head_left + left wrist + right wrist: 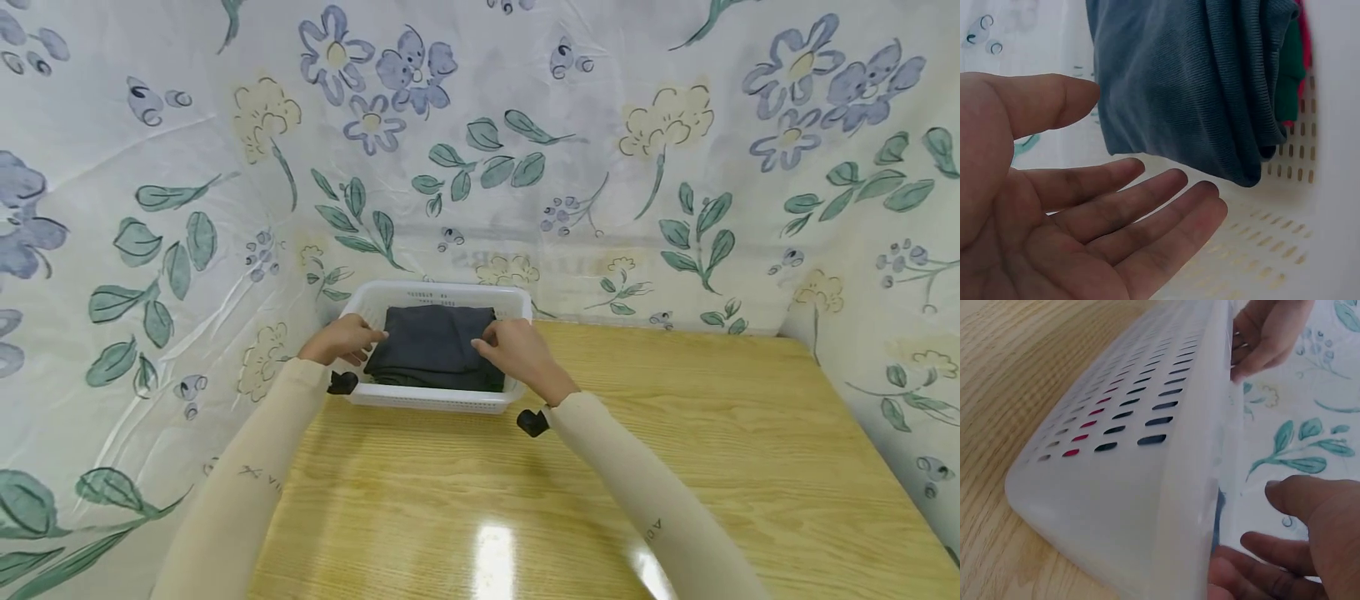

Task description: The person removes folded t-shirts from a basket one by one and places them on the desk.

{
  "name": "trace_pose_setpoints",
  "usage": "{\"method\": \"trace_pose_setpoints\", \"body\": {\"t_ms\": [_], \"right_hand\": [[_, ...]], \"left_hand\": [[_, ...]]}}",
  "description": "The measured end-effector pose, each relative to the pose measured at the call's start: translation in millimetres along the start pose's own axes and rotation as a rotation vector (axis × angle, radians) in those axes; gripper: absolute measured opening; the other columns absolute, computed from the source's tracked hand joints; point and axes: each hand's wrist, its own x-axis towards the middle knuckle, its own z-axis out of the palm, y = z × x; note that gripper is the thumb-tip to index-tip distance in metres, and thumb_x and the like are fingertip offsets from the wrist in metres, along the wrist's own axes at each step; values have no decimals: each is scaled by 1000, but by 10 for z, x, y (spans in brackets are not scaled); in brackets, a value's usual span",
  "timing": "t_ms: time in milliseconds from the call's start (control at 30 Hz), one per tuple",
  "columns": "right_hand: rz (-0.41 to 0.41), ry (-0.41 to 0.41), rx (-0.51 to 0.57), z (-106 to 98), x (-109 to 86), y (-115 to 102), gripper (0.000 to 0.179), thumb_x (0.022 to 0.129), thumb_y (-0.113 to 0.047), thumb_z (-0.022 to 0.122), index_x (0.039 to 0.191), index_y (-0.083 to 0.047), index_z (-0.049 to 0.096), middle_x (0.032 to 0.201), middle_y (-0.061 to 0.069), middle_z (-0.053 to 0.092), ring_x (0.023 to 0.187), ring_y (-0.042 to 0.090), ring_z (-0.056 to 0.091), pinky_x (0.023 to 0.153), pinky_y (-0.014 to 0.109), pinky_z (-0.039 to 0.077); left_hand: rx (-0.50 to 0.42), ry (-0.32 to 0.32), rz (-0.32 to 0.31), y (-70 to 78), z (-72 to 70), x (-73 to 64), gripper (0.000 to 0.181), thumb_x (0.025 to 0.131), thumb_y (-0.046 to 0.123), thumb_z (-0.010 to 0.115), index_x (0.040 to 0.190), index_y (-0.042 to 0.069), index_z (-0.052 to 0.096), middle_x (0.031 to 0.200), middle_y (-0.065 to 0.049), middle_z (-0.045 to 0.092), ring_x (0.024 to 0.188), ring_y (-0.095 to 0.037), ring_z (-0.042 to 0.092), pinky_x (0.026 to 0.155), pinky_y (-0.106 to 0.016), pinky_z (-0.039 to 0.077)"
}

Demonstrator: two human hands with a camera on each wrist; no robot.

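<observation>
Right hand (1334, 534) beside slotted white basket (1116, 481), left hand (1275, 331) beyond.

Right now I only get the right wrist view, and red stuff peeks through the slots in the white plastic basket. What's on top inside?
Observer: The head view shows a folded dark blue-grey cloth on top.

Operator: Ooh, what's under it?

Observer: In the left wrist view, a green cloth shows between it and the pinkish-red cloth.

Operator: Is the left hand squeezing anything?

Observer: No. The left wrist view shows the left hand palm up to the camera, fingers straight, gripping nothing.
</observation>
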Motion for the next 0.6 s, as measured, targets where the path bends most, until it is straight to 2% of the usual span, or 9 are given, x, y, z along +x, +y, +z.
{"method": "trace_pose_setpoints", "body": {"t_ms": [67,133,233,267,367,500,600], "right_hand": [[27,-7,8,33,37,-19,30,102,-33,67,101,-5,78,78,2,71,62,12,62,64,30,54],[55,-26,6,60,60,-34,31,102,-33,68,88,-6,75,66,1,62,54,11,54,56,27,47],[119,-75,-8,91,84,-60,42,102,-34,68,69,-10,62,57,-2,43,48,11,44,49,25,36],[140,-95,-13,102,89,-68,45,102,-35,67,65,-11,57,57,-1,41,48,12,43,49,25,36],[186,-157,-28,142,118,-91,49,103,-37,65,63,-12,52,57,-1,42,49,13,45,50,25,38],[191,-210,-66,197,171,-113,50,104,-39,63,62,-12,52,53,-2,42,49,13,44,57,29,43],[187,-214,-90,219,217,-118,49,103,-39,64,65,-9,59,54,1,47,51,15,48,70,34,51]], "left_hand": [[-7,-6,-3,7,-14,-10,65,109,27,49,145,-25,32,138,-42,48,121,-51,59,95,-50,55],[-16,-12,-9,21,-23,-19,66,109,27,49,146,-25,30,139,-42,47,121,-51,59,95,-50,55],[-28,-21,-18,21,-30,-5,67,109,27,49,146,-25,30,139,-42,47,120,-49,60,96,-50,55],[-31,-25,-22,19,-31,2,67,109,28,49,146,-24,30,139,-42,47,120,-49,61,96,-50,55],[-40,-40,-37,16,-29,24,67,109,29,49,147,-23,30,140,-41,47,118,-46,62,96,-49,55],[-46,-58,-59,7,-33,51,69,108,30,50,150,-20,28,141,-40,46,118,-45,63,96,-49,55],[-50,-79,-80,-7,-50,74,73,108,32,51,152,-19,23,143,-40,45,120,-46,62,97,-49,54]]}}
